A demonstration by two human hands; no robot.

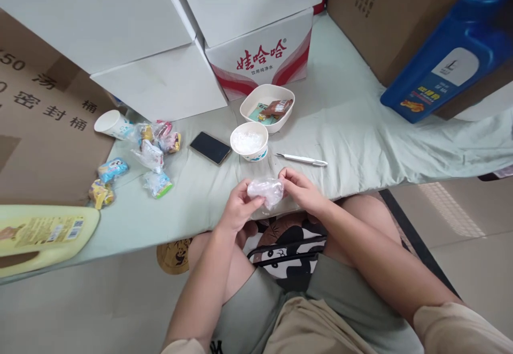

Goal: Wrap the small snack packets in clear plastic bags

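Cloth point(348, 153) bears a phone point(210, 147) and bowl point(256, 156) beyond left fingers point(240, 189) and right fingers point(291, 176) pinching plastic point(267, 191).

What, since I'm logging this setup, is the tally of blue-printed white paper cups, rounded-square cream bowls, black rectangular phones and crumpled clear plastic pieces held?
White paper cups: 2
Cream bowl: 1
Black phone: 1
Held clear plastic piece: 1
Total: 5

Pale cloth-covered table point(352, 151); on it phone point(210, 147), paper tub point(256, 156), cream dish point(277, 128), slim white tool point(303, 160), wrapped packets point(151, 154), blue bottle point(433, 65).
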